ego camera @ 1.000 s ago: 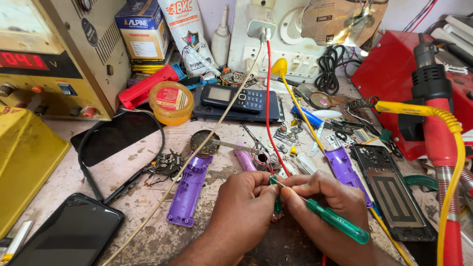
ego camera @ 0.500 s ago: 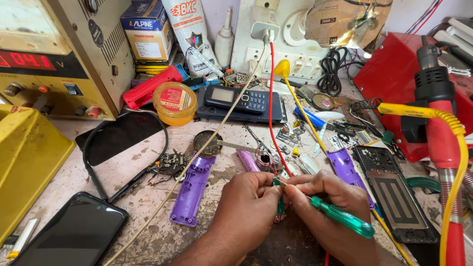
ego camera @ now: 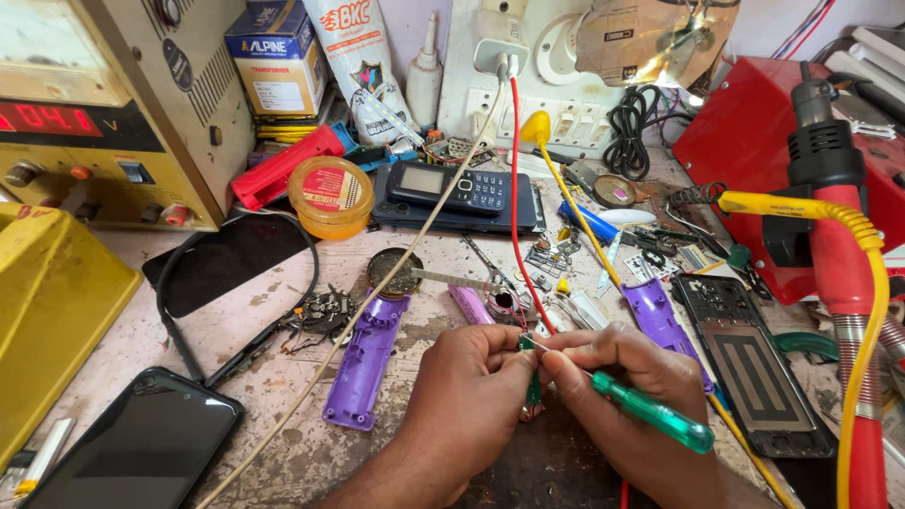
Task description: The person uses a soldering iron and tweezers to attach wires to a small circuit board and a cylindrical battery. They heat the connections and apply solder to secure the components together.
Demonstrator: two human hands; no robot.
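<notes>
My left hand (ego camera: 468, 391) pinches a small green circuit board (ego camera: 534, 385) upright between thumb and fingers over the worn bench. My right hand (ego camera: 633, 401) holds a green-handled screwdriver (ego camera: 653, 413), its thin shaft pointing left with the tip touching the top of the board. A purple plastic housing half (ego camera: 364, 362) lies just left of my left hand. A second purple housing piece (ego camera: 660, 320) lies right of my right hand. Small screws and metal parts (ego camera: 547, 264) are scattered just beyond my fingers.
A yellow power supply with a red display (ego camera: 57, 118) stands at the back left. A dark smartphone (ego camera: 141, 448) lies near left, a keypad phone (ego camera: 452, 191) and an amber round tin (ego camera: 330, 193) farther back. A red hot-air tool with yellow hose (ego camera: 839, 254) stands right, beside an open phone frame (ego camera: 749, 363).
My hands and the board have shifted slightly toward me and rightward in view. The screwdriver stays at the board's top edge. Nothing on the bench has moved.
</notes>
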